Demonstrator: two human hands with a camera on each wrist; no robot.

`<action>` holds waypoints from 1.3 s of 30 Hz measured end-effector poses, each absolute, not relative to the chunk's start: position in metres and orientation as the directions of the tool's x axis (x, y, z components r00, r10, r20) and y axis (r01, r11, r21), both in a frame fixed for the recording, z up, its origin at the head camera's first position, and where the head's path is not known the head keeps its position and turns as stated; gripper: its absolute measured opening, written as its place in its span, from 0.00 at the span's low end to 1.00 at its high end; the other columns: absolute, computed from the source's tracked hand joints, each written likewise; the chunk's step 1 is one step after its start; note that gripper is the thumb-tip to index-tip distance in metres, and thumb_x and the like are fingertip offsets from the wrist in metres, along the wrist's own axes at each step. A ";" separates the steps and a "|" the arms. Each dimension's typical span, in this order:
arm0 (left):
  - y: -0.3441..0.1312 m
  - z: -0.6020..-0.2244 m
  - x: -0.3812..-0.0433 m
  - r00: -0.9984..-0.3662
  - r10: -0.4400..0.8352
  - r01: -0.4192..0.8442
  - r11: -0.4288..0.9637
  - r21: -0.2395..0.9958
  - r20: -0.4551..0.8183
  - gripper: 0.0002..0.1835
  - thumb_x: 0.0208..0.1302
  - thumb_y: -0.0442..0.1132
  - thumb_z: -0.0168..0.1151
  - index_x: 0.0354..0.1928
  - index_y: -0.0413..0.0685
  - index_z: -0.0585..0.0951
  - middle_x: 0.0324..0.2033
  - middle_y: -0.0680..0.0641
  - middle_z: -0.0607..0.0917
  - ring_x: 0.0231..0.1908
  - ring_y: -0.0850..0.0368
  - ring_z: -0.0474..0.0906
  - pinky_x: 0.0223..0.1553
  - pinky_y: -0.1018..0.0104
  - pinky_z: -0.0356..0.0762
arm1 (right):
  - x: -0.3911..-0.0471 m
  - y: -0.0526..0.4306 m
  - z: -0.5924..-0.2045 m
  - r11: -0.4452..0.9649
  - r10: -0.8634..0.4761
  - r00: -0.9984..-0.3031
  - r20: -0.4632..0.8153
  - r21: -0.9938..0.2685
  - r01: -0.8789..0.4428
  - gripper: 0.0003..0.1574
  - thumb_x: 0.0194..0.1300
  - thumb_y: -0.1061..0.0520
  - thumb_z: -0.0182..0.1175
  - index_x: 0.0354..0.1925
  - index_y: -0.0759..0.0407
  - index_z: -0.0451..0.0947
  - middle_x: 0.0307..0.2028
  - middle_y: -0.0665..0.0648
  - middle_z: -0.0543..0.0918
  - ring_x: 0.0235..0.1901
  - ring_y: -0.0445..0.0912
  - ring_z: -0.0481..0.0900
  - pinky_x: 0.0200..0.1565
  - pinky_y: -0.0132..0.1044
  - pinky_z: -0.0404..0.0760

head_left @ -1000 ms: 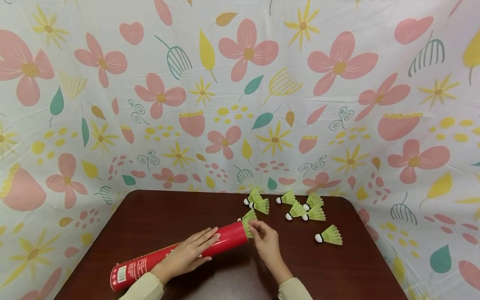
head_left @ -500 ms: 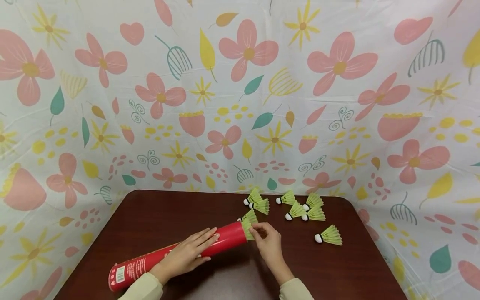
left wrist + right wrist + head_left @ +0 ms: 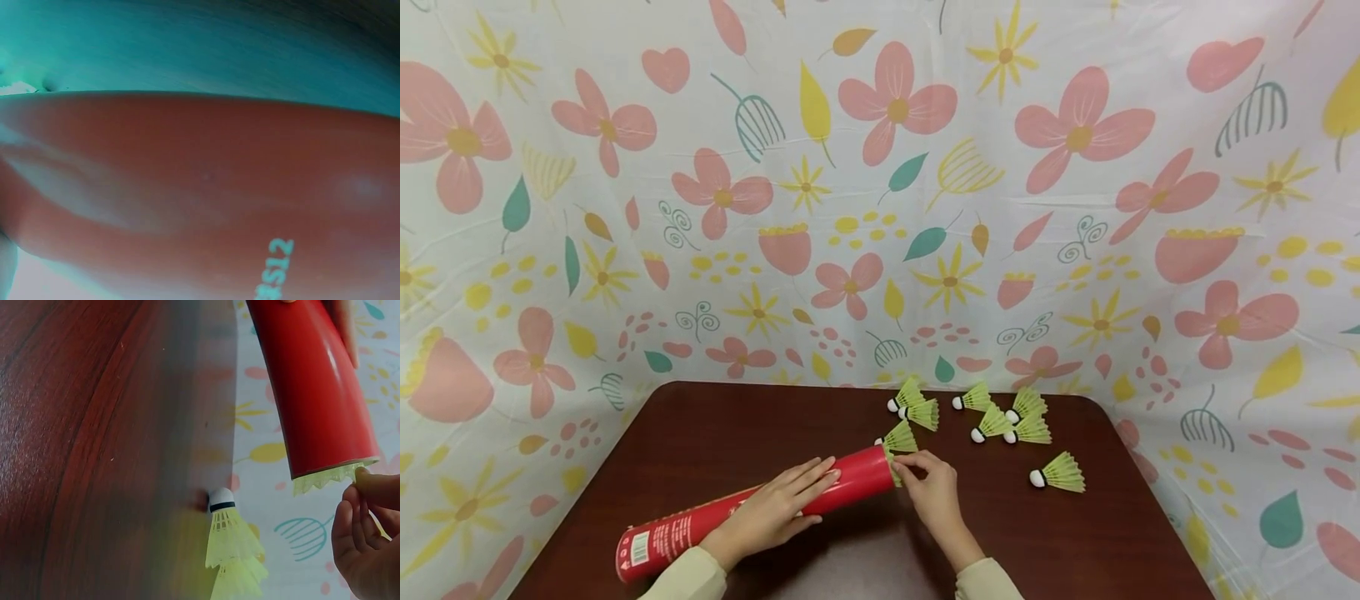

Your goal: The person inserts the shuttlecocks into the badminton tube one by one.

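Gripping left fingers [image 3: 801,482] around red tube [image 3: 859,480], pinching right fingers [image 3: 919,461] on shuttlecock [image 3: 320,480], brown table [image 3: 730,442], floral sheet [image 3: 880,200] behind

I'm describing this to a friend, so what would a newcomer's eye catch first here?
Probably the red tube slanting over the table, left hand on it, right hand pinching a shuttlecock at its mouth. Next come the loose shuttlecocks, mostly back right, then the flowered cloth behind the table.

The head view is evenly lit; a pale sheen is left on the bench [image 3: 880,571], and shadow is cast beside the red tube [image 3: 859,480]. The left wrist view is blurred and teal-tinted; in the right wrist view, the tube is streaked with glare.
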State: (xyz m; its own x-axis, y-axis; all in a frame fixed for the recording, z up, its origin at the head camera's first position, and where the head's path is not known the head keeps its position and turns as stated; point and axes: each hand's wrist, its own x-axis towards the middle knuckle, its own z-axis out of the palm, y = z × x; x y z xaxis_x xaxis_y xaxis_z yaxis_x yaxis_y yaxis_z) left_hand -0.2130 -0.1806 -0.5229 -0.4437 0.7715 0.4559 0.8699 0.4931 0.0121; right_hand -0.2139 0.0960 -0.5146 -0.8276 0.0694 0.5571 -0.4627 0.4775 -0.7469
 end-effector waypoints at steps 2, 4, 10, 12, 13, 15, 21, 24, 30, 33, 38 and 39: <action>-0.181 -0.524 -0.213 -0.445 0.771 0.869 0.494 0.014 0.455 0.47 0.50 0.43 0.76 0.71 0.46 0.64 0.69 0.43 0.65 0.63 0.43 0.68 0.58 0.52 0.72 | -0.213 0.096 -0.515 0.466 0.060 -0.834 0.548 -0.755 -0.462 0.05 0.52 0.66 0.71 0.31 0.60 0.88 0.27 0.51 0.86 0.28 0.41 0.82 0.29 0.31 0.79; -0.182 -0.524 -0.213 -0.443 0.772 0.870 0.493 0.011 0.455 0.47 0.50 0.43 0.76 0.71 0.46 0.64 0.69 0.43 0.65 0.63 0.43 0.68 0.58 0.51 0.73 | -0.213 0.095 -0.516 0.456 0.049 -0.832 0.552 -0.754 -0.474 0.05 0.53 0.66 0.70 0.31 0.60 0.88 0.28 0.52 0.86 0.29 0.42 0.82 0.30 0.32 0.79; -0.182 -0.524 -0.215 -0.433 0.770 0.873 0.488 0.004 0.468 0.43 0.55 0.46 0.72 0.71 0.45 0.64 0.69 0.42 0.66 0.63 0.43 0.68 0.57 0.51 0.73 | -0.216 0.094 -0.517 0.457 0.023 -0.798 0.602 -0.716 -0.527 0.07 0.51 0.69 0.70 0.31 0.62 0.87 0.29 0.52 0.87 0.31 0.44 0.84 0.32 0.35 0.82; -0.181 -0.523 -0.215 -0.429 0.768 0.873 0.487 0.001 0.476 0.41 0.57 0.47 0.71 0.71 0.45 0.65 0.68 0.41 0.67 0.63 0.43 0.69 0.57 0.51 0.73 | -0.216 0.094 -0.516 0.457 0.022 -0.796 0.606 -0.714 -0.531 0.07 0.50 0.69 0.70 0.31 0.62 0.87 0.30 0.52 0.87 0.31 0.44 0.84 0.32 0.35 0.82; -0.181 -0.523 -0.215 -0.429 0.768 0.873 0.488 0.001 0.476 0.41 0.57 0.47 0.70 0.71 0.45 0.65 0.68 0.41 0.67 0.63 0.43 0.68 0.57 0.51 0.73 | -0.217 0.094 -0.516 0.459 0.022 -0.795 0.606 -0.713 -0.530 0.08 0.50 0.69 0.71 0.31 0.62 0.87 0.30 0.52 0.87 0.31 0.44 0.84 0.32 0.34 0.82; -0.181 -0.523 -0.215 -0.429 0.768 0.873 0.488 -0.002 0.475 0.41 0.57 0.47 0.70 0.71 0.45 0.64 0.68 0.40 0.67 0.63 0.43 0.68 0.57 0.51 0.73 | -0.217 0.093 -0.516 0.456 0.026 -0.799 0.601 -0.718 -0.525 0.08 0.50 0.69 0.71 0.31 0.61 0.88 0.30 0.52 0.87 0.31 0.44 0.84 0.31 0.33 0.82; -0.180 -0.524 -0.214 -0.458 0.765 0.865 0.500 0.030 0.453 0.46 0.49 0.41 0.76 0.71 0.46 0.65 0.68 0.41 0.66 0.64 0.43 0.67 0.59 0.51 0.71 | -0.217 0.093 -0.518 0.423 0.007 -0.810 0.586 -0.736 -0.529 0.07 0.50 0.70 0.70 0.31 0.62 0.87 0.30 0.53 0.87 0.32 0.45 0.84 0.32 0.33 0.82; -0.181 -0.525 -0.213 -0.456 0.761 0.865 0.501 0.028 0.462 0.46 0.49 0.42 0.76 0.70 0.45 0.65 0.69 0.42 0.65 0.63 0.42 0.69 0.57 0.50 0.72 | -0.216 0.094 -0.520 0.407 -0.021 -0.812 0.584 -0.737 -0.540 0.08 0.51 0.72 0.68 0.31 0.63 0.86 0.31 0.54 0.86 0.32 0.45 0.84 0.32 0.33 0.82; -0.182 -0.524 -0.214 -0.463 0.756 0.861 0.508 0.033 0.462 0.47 0.47 0.41 0.78 0.70 0.45 0.65 0.70 0.43 0.64 0.63 0.42 0.68 0.58 0.51 0.71 | -0.221 0.103 -0.519 0.391 -0.045 -0.812 0.582 -0.738 -0.550 0.09 0.54 0.71 0.66 0.33 0.61 0.86 0.30 0.57 0.86 0.29 0.42 0.82 0.29 0.31 0.79; -0.183 -0.525 -0.214 -0.464 0.758 0.859 0.512 0.022 0.459 0.47 0.48 0.42 0.77 0.71 0.46 0.65 0.69 0.42 0.66 0.64 0.44 0.68 0.59 0.52 0.71 | -0.228 0.112 -0.520 0.400 -0.036 -0.820 0.571 -0.744 -0.535 0.08 0.57 0.69 0.66 0.35 0.60 0.86 0.30 0.59 0.85 0.28 0.43 0.81 0.29 0.31 0.79; -0.186 -0.526 -0.215 -0.453 0.761 0.860 0.511 0.002 0.464 0.40 0.59 0.49 0.68 0.71 0.46 0.64 0.70 0.44 0.64 0.64 0.44 0.68 0.59 0.53 0.72 | -0.240 0.126 -0.523 0.418 0.000 -0.880 0.475 -0.799 -0.432 0.10 0.60 0.68 0.63 0.40 0.60 0.85 0.33 0.58 0.85 0.31 0.48 0.83 0.30 0.32 0.80; -0.187 -0.526 -0.215 -0.451 0.761 0.861 0.508 0.003 0.466 0.39 0.61 0.50 0.66 0.71 0.46 0.64 0.70 0.44 0.64 0.63 0.44 0.68 0.59 0.53 0.72 | -0.242 0.129 -0.524 0.421 0.009 -0.894 0.447 -0.813 -0.402 0.10 0.61 0.68 0.63 0.41 0.60 0.84 0.35 0.58 0.85 0.33 0.49 0.83 0.31 0.32 0.80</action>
State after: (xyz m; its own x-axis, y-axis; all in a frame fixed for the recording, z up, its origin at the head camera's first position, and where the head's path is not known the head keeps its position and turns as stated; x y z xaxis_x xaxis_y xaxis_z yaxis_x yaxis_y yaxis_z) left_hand -0.2151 -0.1865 -0.5261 -0.4507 0.7611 0.4664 0.8612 0.5083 0.0028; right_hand -0.2420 0.1286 -0.5238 -0.8945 0.0092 0.4470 -0.4021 0.4208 -0.8132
